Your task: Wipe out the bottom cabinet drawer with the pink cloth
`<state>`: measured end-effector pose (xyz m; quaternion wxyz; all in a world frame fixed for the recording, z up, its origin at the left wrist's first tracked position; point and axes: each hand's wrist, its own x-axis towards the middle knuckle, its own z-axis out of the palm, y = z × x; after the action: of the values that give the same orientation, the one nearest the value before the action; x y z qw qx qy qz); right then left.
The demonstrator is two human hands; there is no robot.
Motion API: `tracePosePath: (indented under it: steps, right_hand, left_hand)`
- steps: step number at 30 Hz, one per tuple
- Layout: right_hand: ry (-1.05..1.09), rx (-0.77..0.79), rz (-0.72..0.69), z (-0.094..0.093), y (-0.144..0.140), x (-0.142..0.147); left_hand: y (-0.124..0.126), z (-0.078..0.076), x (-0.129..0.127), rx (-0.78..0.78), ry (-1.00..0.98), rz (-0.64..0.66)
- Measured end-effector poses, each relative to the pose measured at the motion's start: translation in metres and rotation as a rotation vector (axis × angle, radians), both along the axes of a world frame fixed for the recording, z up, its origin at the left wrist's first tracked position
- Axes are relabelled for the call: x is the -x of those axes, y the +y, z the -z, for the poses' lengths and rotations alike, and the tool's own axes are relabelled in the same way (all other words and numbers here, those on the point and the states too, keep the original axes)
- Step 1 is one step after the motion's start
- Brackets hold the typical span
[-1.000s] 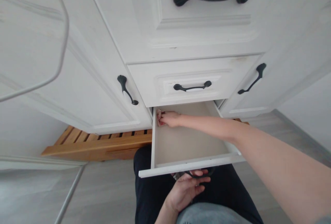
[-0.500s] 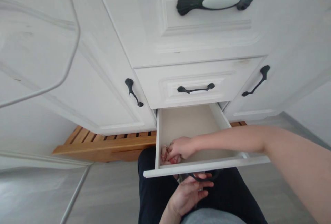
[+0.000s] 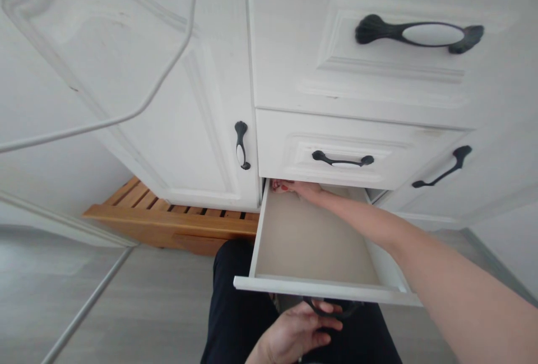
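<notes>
The lowest drawer (image 3: 328,287) is pulled out, its pale bottom showing. My right hand (image 3: 306,190) reaches deep inside it, at the back left corner. Its fingers are closed on a crumpled cloth (image 3: 279,185) with a red and whitish pattern, mostly hidden by the hand and the drawer front above. Below the drawer's front edge, my left hand (image 3: 294,327) has its fingers hooked around the dark drawer handle (image 3: 348,311).
A closed drawer with a handle (image 3: 342,161) sits directly above, and a larger handle (image 3: 420,33) is higher up. Cabinet doors flank the drawers, with handles left (image 3: 241,145) and right (image 3: 443,167). A slatted wooden ledge (image 3: 176,224) runs low on the left.
My right hand has carried the cloth from the drawer's front left to its back left corner. The left hand stays at the handle. The camera view has shifted.
</notes>
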<state>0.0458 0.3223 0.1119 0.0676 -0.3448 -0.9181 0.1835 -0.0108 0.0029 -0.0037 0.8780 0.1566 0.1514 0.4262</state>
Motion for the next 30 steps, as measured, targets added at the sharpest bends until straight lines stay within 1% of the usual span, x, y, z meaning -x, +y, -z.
tracePosePath:
  steps: [2, 5, 7, 9, 12, 15, 17, 19, 21, 24, 26, 27, 28, 29, 30]
  right_hand:
    - [-0.024, -0.037, 0.004, 0.014, 0.003, 0.005]
    - [-0.085, -0.095, 0.033, 0.034, 0.001, 0.009]
    - [-0.128, -0.117, 0.05, 0.042, -0.003, 0.008]
    - [-0.168, -0.128, 0.043, 0.044, -0.01, 0.005]
    - [-0.225, -0.125, -0.023, 0.039, -0.032, -0.006]
    - [-0.272, -0.112, -0.123, 0.03, -0.07, -0.025]
    - [-0.303, -0.092, -0.222, 0.025, -0.097, -0.039]
    - [-0.319, -0.038, -0.344, 0.021, -0.12, -0.052]
    - [-0.31, 0.06, -0.443, 0.017, -0.135, -0.063]
    - [-0.242, 0.303, -0.508, 0.012, -0.136, -0.073]
    - [-0.207, 0.474, -0.539, 0.008, -0.127, -0.076]
    - [-0.21, 0.525, -0.552, 0.004, -0.121, -0.077]
    - [-0.226, 0.533, -0.555, 0.001, -0.115, -0.077]
    - [-0.244, 0.497, -0.539, -0.003, -0.109, -0.076]
    - [-0.252, 0.417, -0.502, -0.007, -0.103, -0.074]
  left_hand:
    - [-0.001, -0.001, 0.002, 0.004, 0.016, -0.002]
    - [-0.002, -0.002, 0.003, 0.034, 0.007, 0.012]
    - [-0.002, -0.001, 0.003, 0.061, -0.014, 0.028]
    - [-0.002, 0.0, 0.002, 0.084, -0.034, 0.037]
    - [-0.002, 0.004, 0.0, 0.087, -0.053, 0.04]
    - [-0.003, 0.005, 0.001, 0.066, -0.05, 0.039]
    - [-0.003, 0.006, 0.001, 0.064, -0.05, 0.039]
    - [-0.004, 0.006, 0.001, 0.07, -0.055, 0.038]
    - [-0.005, 0.006, 0.001, 0.072, -0.06, 0.034]
    - [-0.006, 0.007, 0.0, 0.065, -0.07, 0.026]
    - [-0.007, 0.008, 0.0, 0.057, -0.076, 0.019]
    - [-0.007, 0.008, 0.0, 0.054, -0.078, 0.014]
    - [-0.007, 0.008, 0.0, 0.051, -0.079, 0.009]
    - [-0.007, 0.008, 0.0, 0.049, -0.082, 0.007]
    - [-0.006, 0.007, 0.0, 0.048, -0.083, 0.008]
